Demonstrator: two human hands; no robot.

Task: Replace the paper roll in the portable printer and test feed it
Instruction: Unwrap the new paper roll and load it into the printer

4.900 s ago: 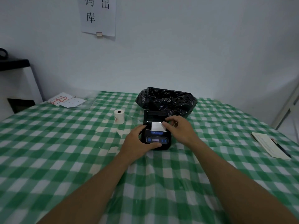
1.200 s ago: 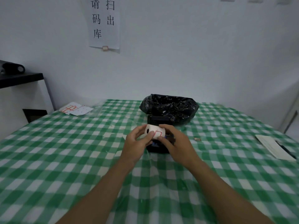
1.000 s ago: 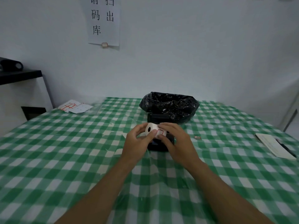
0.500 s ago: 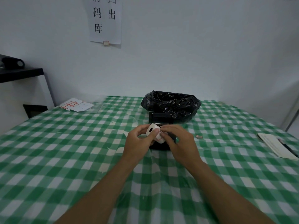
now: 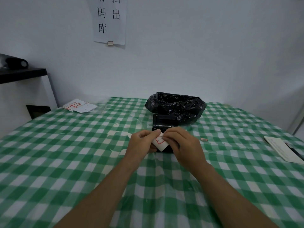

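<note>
Behind both hands (image 5: pixel 164 143), printer (image 5: pixel 164 123) mostly hidden.

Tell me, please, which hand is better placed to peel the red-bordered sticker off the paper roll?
The right hand, probably: its fingertips already pinch at the sticker's edge, while the left hand is wrapped round the paper roll, steadying it above the open printer.

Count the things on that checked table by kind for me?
Paper roll: 1
Portable printer: 1
Black plastic bag: 1
Label sheets: 2
Notebook: 1
Pen: 1
Total: 7
</note>
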